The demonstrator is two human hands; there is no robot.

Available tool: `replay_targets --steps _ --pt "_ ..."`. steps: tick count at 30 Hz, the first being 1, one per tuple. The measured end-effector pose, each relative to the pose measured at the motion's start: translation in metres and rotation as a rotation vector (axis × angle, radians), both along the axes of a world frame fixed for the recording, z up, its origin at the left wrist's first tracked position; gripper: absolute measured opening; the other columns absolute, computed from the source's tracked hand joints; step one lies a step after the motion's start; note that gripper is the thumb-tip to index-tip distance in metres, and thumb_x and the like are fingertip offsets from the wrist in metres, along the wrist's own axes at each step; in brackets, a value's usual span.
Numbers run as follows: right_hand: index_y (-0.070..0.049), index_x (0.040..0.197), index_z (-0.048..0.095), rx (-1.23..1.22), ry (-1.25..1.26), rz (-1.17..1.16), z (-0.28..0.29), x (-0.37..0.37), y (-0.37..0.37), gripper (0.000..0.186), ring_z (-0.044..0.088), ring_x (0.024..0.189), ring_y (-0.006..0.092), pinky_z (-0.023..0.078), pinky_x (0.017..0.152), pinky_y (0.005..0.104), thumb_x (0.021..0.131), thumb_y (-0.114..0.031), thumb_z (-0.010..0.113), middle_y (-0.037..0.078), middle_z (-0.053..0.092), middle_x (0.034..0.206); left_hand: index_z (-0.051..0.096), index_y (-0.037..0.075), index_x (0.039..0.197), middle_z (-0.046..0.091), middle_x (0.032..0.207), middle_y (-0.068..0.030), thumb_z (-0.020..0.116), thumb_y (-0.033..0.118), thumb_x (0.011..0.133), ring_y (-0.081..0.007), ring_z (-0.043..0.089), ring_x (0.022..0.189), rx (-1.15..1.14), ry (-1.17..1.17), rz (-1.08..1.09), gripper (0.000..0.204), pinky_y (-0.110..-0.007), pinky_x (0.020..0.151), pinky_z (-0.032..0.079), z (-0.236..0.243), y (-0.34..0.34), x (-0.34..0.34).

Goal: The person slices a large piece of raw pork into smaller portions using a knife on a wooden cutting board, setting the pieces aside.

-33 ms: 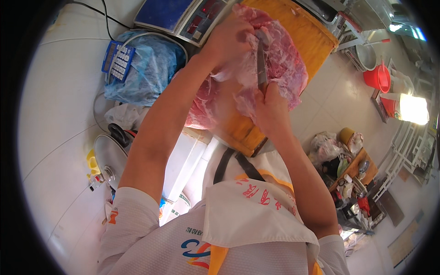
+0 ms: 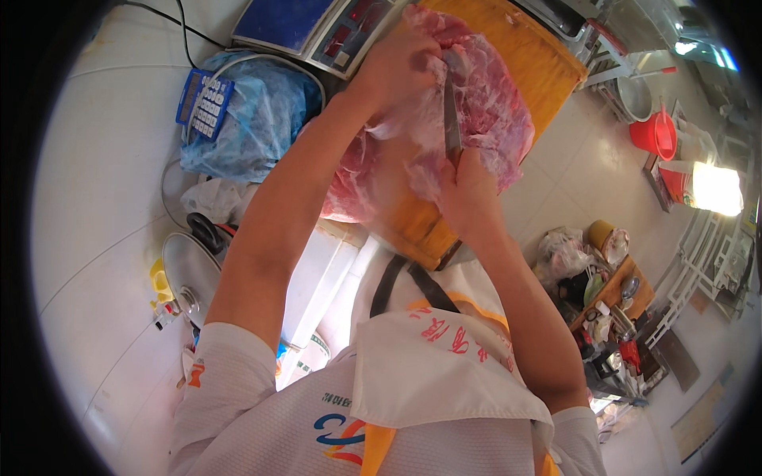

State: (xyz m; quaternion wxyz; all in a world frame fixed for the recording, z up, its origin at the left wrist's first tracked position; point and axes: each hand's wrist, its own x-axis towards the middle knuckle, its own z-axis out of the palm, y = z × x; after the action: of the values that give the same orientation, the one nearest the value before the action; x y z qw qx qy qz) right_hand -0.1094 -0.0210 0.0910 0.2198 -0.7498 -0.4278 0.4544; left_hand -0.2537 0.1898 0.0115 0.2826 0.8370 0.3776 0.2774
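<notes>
While the slab of raw meat (image 2: 444, 119) lies on the orange cutting board (image 2: 548, 63) at the upper centre of the head view, the right hand (image 2: 468, 194), fingers clamped on a knife (image 2: 451, 119), points its blade up-frame. The left hand (image 2: 401, 67) grips the meat's upper edge, just left of the blade. Nothing differs from the earlier frame.

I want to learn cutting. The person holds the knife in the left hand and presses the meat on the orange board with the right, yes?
Not quite: the hands are swapped. In the head view the right hand holds the knife, and the left hand presses the meat on the orange board.
</notes>
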Motion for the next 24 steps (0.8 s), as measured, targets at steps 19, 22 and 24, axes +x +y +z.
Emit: replay_targets --steps 19,22,24 --pt "0.003 0.112 0.054 0.204 0.015 0.078 0.005 0.01 -0.027 0.029 0.069 0.094 0.0543 0.053 0.08 0.0565 0.111 -0.026 0.058 0.031 0.071 0.095 0.075 0.006 0.118 0.074 0.116 -0.0042 0.085 0.01 0.083 -0.0195 0.073 0.099 -0.125 -0.037 0.048 0.037 -0.032 0.093 0.058 -0.004 0.01 -0.003" --pt "0.009 0.122 0.058 -0.176 0.138 -0.004 0.043 0.01 0.026 0.037 0.07 0.111 0.0521 0.054 0.092 0.0549 0.109 -0.026 0.062 0.032 0.074 0.114 0.075 0.006 0.117 0.074 0.115 -0.0038 0.085 0.009 0.082 -0.0192 0.072 0.099 -0.126 -0.016 0.054 0.037 -0.031 0.093 0.058 -0.003 0.008 -0.006" --pt "0.01 0.119 0.056 -0.17 -0.053 0.153 0.035 0.006 0.031 0.037 0.07 0.11 0.0515 0.054 0.092 0.0534 0.11 -0.026 0.061 0.032 0.074 0.115 0.074 0.006 0.117 0.073 0.115 -0.0035 0.085 0.008 0.082 -0.019 0.072 0.099 -0.129 -0.012 0.05 0.037 -0.031 0.093 0.057 -0.002 0.008 -0.004"
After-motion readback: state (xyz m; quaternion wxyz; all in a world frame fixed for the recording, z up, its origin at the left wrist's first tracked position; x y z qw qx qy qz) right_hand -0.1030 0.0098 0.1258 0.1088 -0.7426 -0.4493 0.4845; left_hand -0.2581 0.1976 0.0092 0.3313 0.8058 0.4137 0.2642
